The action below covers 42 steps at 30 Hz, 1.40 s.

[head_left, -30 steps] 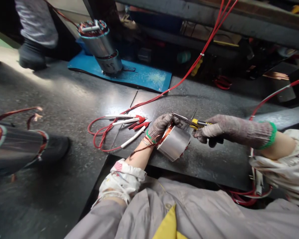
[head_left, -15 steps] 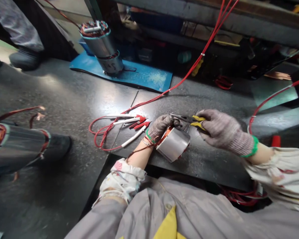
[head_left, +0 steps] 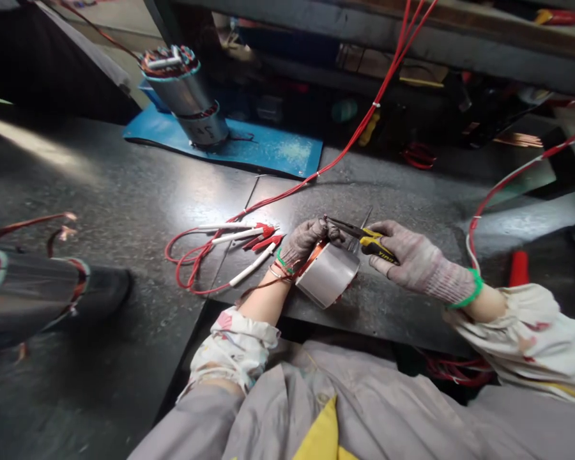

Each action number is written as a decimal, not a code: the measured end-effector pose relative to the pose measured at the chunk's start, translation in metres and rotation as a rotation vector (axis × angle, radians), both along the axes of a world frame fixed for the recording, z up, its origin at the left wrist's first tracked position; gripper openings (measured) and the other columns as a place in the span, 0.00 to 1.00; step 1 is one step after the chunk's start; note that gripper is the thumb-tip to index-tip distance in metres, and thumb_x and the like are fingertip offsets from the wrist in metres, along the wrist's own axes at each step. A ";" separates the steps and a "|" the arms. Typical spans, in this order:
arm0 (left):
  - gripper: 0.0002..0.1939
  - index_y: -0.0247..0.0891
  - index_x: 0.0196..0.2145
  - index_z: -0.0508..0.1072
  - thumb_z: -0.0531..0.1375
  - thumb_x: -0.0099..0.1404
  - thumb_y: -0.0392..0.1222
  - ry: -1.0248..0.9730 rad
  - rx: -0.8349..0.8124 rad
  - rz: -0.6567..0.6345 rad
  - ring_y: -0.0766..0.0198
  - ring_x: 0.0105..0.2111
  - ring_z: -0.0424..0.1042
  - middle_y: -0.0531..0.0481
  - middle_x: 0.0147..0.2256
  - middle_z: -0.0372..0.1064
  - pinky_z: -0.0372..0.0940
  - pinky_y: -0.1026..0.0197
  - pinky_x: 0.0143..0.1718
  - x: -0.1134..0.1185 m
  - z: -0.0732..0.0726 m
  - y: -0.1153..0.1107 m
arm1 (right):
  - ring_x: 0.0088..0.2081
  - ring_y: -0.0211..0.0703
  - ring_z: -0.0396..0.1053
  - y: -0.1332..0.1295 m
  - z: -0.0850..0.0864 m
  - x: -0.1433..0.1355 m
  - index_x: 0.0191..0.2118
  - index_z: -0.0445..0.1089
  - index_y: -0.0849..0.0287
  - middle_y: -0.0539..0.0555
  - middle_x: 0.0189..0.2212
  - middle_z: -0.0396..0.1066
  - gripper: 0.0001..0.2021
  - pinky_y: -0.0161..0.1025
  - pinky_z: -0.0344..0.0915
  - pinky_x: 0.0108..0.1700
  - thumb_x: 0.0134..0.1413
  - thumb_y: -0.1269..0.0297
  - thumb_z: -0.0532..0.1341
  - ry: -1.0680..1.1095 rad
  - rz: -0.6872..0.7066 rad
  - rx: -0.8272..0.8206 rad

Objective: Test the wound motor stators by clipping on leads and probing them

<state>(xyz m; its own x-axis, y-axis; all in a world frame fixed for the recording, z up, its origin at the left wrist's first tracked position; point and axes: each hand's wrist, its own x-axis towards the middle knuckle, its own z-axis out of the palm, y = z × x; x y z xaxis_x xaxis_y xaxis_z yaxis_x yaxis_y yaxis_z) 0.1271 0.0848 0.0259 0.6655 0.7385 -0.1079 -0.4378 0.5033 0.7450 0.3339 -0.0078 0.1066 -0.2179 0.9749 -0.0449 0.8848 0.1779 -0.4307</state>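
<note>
A short silver motor stator (head_left: 328, 275) with copper windings lies tilted on the dark bench in front of me. My left hand (head_left: 306, 241), in a grey knit glove, is at its upper left end. Its fingers are pinched together, and what lies between them is hidden. Brown leads run from the stator across my left wrist. In my right hand (head_left: 412, 259), also gloved, are yellow-and-black long-nose pliers (head_left: 374, 245). Their dark jaws reach left to the left fingertips, above the stator. A thin metal rod (head_left: 367, 217) lies just behind the pliers.
Red test leads (head_left: 249, 243) with white sleeves lie left of my hands, their cable rising to the upper right. Stacked stators (head_left: 184, 96) stand on a blue board (head_left: 292, 150). Another stator (head_left: 33, 294) lies at the left. A red handle (head_left: 518, 268) is at the right.
The view has shifted slightly. My right hand has turned the pliers so a lettered black handle shows, with their tips still at my left fingers. The other person's sleeve at upper left has moved away.
</note>
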 end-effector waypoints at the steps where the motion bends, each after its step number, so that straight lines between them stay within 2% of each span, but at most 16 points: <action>1: 0.26 0.36 0.25 0.74 0.72 0.52 0.63 0.005 -0.003 0.001 0.53 0.37 0.78 0.44 0.30 0.76 0.70 0.57 0.39 0.000 -0.001 0.000 | 0.50 0.53 0.74 0.001 -0.001 -0.001 0.44 0.77 0.58 0.59 0.55 0.71 0.16 0.45 0.71 0.54 0.56 0.58 0.57 -0.008 0.016 0.005; 6: 0.26 0.37 0.26 0.73 0.71 0.52 0.65 0.032 0.047 -0.002 0.56 0.35 0.76 0.46 0.29 0.75 0.70 0.58 0.39 -0.002 -0.003 0.001 | 0.46 0.51 0.75 0.003 -0.006 -0.003 0.40 0.78 0.59 0.59 0.51 0.72 0.14 0.44 0.72 0.49 0.57 0.60 0.58 0.044 0.040 0.055; 10: 0.26 0.38 0.25 0.73 0.68 0.55 0.66 0.100 0.175 0.028 0.57 0.35 0.75 0.47 0.29 0.73 0.70 0.57 0.39 -0.009 0.004 -0.003 | 0.42 0.48 0.74 -0.019 -0.017 -0.012 0.33 0.77 0.59 0.59 0.46 0.73 0.11 0.42 0.71 0.45 0.56 0.59 0.61 0.278 -0.063 0.064; 13: 0.25 0.37 0.25 0.73 0.66 0.58 0.64 0.142 0.314 -0.002 0.59 0.31 0.72 0.47 0.28 0.72 0.68 0.58 0.35 -0.019 0.017 -0.015 | 0.36 0.45 0.72 -0.046 -0.017 -0.023 0.29 0.77 0.58 0.57 0.38 0.74 0.12 0.40 0.69 0.39 0.54 0.55 0.65 0.549 -0.179 -0.082; 17: 0.24 0.33 0.28 0.76 0.65 0.61 0.62 0.227 0.492 -0.206 0.63 0.25 0.68 0.47 0.25 0.71 0.64 0.61 0.29 -0.029 0.046 -0.036 | 0.35 0.44 0.71 -0.086 -0.002 -0.030 0.29 0.78 0.57 0.55 0.35 0.74 0.14 0.39 0.69 0.38 0.50 0.51 0.70 0.874 -0.258 -0.188; 19: 0.23 0.33 0.31 0.76 0.62 0.65 0.59 0.335 0.632 -0.285 0.64 0.26 0.70 0.47 0.27 0.72 0.65 0.63 0.29 -0.027 0.059 -0.043 | 0.36 0.44 0.71 -0.103 0.001 -0.027 0.28 0.78 0.57 0.55 0.36 0.74 0.15 0.39 0.69 0.38 0.48 0.49 0.72 0.965 -0.333 -0.210; 21: 0.20 0.34 0.32 0.77 0.57 0.70 0.54 0.479 0.855 -0.312 0.65 0.28 0.71 0.48 0.28 0.73 0.66 0.64 0.31 -0.017 0.067 -0.045 | 0.38 0.46 0.72 -0.114 -0.002 -0.019 0.28 0.79 0.57 0.55 0.37 0.74 0.16 0.41 0.70 0.41 0.46 0.48 0.73 0.984 -0.388 -0.220; 24: 0.18 0.37 0.32 0.78 0.55 0.73 0.49 0.758 1.254 -0.330 0.62 0.30 0.74 0.49 0.28 0.75 0.68 0.61 0.34 0.009 0.066 -0.047 | 0.38 0.47 0.72 -0.120 -0.017 -0.001 0.29 0.78 0.58 0.55 0.36 0.75 0.15 0.43 0.70 0.43 0.44 0.50 0.73 0.898 -0.436 -0.195; 26: 0.14 0.37 0.32 0.80 0.58 0.70 0.45 0.909 1.390 -0.314 0.58 0.31 0.75 0.48 0.29 0.76 0.70 0.57 0.37 0.024 0.061 -0.048 | 0.38 0.48 0.72 -0.123 -0.028 0.010 0.29 0.78 0.58 0.56 0.36 0.75 0.13 0.44 0.69 0.42 0.47 0.53 0.70 0.759 -0.454 -0.144; 28: 0.08 0.37 0.36 0.81 0.62 0.66 0.42 0.979 1.402 -0.273 0.53 0.34 0.78 0.45 0.33 0.79 0.72 0.51 0.42 0.029 0.058 -0.049 | 0.38 0.48 0.73 -0.127 -0.037 0.016 0.29 0.77 0.59 0.57 0.37 0.75 0.11 0.44 0.69 0.43 0.50 0.56 0.67 0.604 -0.445 -0.038; 29: 0.09 0.36 0.40 0.81 0.62 0.66 0.40 1.005 1.403 -0.244 0.52 0.39 0.78 0.43 0.37 0.80 0.72 0.49 0.47 0.026 0.059 -0.050 | 0.39 0.48 0.73 -0.131 -0.041 0.017 0.30 0.77 0.58 0.58 0.39 0.75 0.09 0.45 0.69 0.45 0.52 0.58 0.66 0.542 -0.416 0.021; 31: 0.16 0.34 0.51 0.77 0.57 0.69 0.38 1.054 1.389 -0.140 0.52 0.49 0.77 0.40 0.48 0.78 0.68 0.48 0.56 0.010 0.065 -0.052 | 0.43 0.48 0.74 -0.139 -0.048 0.013 0.33 0.78 0.58 0.58 0.43 0.75 0.07 0.44 0.70 0.47 0.55 0.61 0.64 0.480 -0.304 0.110; 32: 0.19 0.33 0.56 0.74 0.54 0.71 0.37 1.088 1.365 -0.066 0.54 0.51 0.76 0.40 0.51 0.77 0.67 0.50 0.58 -0.001 0.071 -0.053 | 0.45 0.48 0.74 -0.144 -0.051 0.009 0.35 0.78 0.57 0.57 0.44 0.75 0.07 0.43 0.71 0.48 0.56 0.63 0.63 0.473 -0.238 0.138; 35: 0.22 0.36 0.60 0.71 0.50 0.73 0.40 1.242 1.300 0.080 0.58 0.44 0.79 0.45 0.46 0.80 0.70 0.54 0.54 -0.030 0.088 -0.059 | 0.47 0.46 0.75 -0.155 -0.060 -0.001 0.42 0.78 0.54 0.56 0.45 0.74 0.09 0.41 0.71 0.49 0.58 0.66 0.61 0.506 -0.141 0.186; 38: 0.22 0.40 0.58 0.75 0.53 0.71 0.43 1.366 1.346 0.012 0.55 0.41 0.79 0.48 0.40 0.81 0.71 0.53 0.52 -0.042 0.094 -0.069 | 0.48 0.46 0.74 -0.160 -0.066 -0.003 0.36 0.77 0.55 0.56 0.45 0.74 0.06 0.40 0.70 0.49 0.57 0.65 0.62 0.596 -0.222 0.180; 42: 0.24 0.37 0.61 0.72 0.53 0.71 0.42 1.330 1.342 -0.031 0.56 0.39 0.80 0.48 0.38 0.81 0.73 0.54 0.49 -0.038 0.086 -0.082 | 0.39 0.46 0.72 -0.161 -0.074 -0.004 0.28 0.75 0.56 0.54 0.36 0.75 0.09 0.42 0.69 0.43 0.54 0.59 0.63 0.704 -0.460 -0.018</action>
